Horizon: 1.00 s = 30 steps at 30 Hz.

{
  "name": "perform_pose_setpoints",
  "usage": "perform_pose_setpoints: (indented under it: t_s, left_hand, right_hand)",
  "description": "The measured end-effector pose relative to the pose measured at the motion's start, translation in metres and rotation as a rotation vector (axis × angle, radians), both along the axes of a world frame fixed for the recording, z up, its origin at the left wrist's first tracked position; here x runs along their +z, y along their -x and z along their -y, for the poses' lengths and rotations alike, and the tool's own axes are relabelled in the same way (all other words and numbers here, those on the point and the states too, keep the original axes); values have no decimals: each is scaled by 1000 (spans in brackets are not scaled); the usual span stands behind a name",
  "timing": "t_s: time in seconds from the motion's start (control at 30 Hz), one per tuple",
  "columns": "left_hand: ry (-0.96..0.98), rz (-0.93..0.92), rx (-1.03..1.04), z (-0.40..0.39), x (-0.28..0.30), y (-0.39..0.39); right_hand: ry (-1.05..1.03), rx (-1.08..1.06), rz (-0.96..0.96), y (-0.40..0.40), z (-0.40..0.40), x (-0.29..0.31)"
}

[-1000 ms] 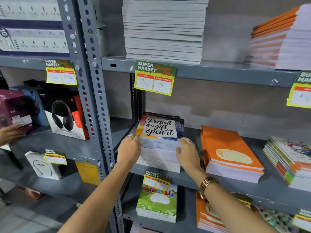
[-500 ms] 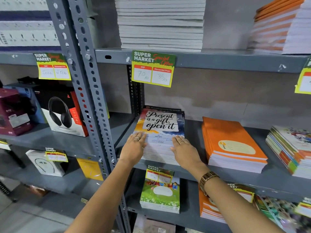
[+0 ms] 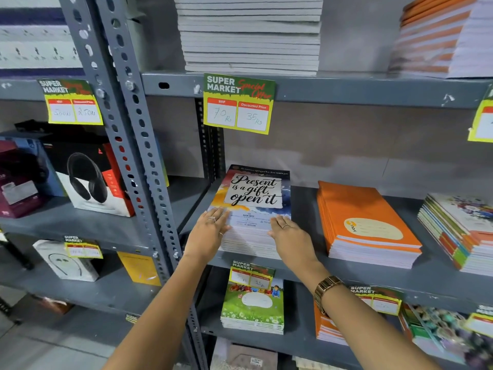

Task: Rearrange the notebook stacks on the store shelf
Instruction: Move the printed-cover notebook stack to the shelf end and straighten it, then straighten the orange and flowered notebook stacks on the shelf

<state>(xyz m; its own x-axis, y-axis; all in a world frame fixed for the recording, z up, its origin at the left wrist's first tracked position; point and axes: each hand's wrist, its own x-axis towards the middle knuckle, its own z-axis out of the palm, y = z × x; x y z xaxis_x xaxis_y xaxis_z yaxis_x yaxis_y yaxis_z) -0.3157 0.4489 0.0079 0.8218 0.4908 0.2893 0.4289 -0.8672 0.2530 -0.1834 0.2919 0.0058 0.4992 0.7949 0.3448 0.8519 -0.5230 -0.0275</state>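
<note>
A stack of notebooks (image 3: 254, 198) with a "Present is a gift, open it" cover lies on the middle grey shelf (image 3: 373, 279), close to the left upright. My left hand (image 3: 206, 233) rests flat against the stack's front left corner, fingers spread. My right hand (image 3: 292, 237) lies flat on the front right corner, fingers stretched over the top cover. Neither hand grips anything. To the right on the same shelf sit an orange notebook stack (image 3: 365, 225) and a multicoloured stack (image 3: 461, 231).
White notebook stacks (image 3: 250, 33) and orange-striped ones (image 3: 442, 38) fill the upper shelf. Price tags (image 3: 238, 102) hang from the shelf edges. Green-cover notebooks (image 3: 253, 305) lie on the lower shelf. Headphone boxes (image 3: 88, 177) stand in the left bay beyond the perforated upright (image 3: 138, 145).
Both hands have slid from the sides of the stack to its front corners and flattened on it. The stack now sits further back on the shelf.
</note>
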Motion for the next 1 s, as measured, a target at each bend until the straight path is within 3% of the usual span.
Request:
perform_pose_setpoints:
  t_s: [0.17, 0.47, 0.73, 0.9, 1.0]
  left_hand:
    - [5, 31, -6, -2, -4, -1]
    - [26, 54, -11, -5, -7, -2]
    - [6, -11, 25, 2, -1, -2]
    - [-99, -119, 73, 26, -2, -4]
    - [-103, -141, 64, 43, -6, -13]
  right_hand:
    - [11, -2, 117, 2, 0, 2]
    - [6, -20, 166, 1, -1, -3]
    - [45, 68, -62, 1, 8, 3]
    - [9, 22, 54, -16, 43, 2]
    - [126, -34, -17, -31, 73, 0]
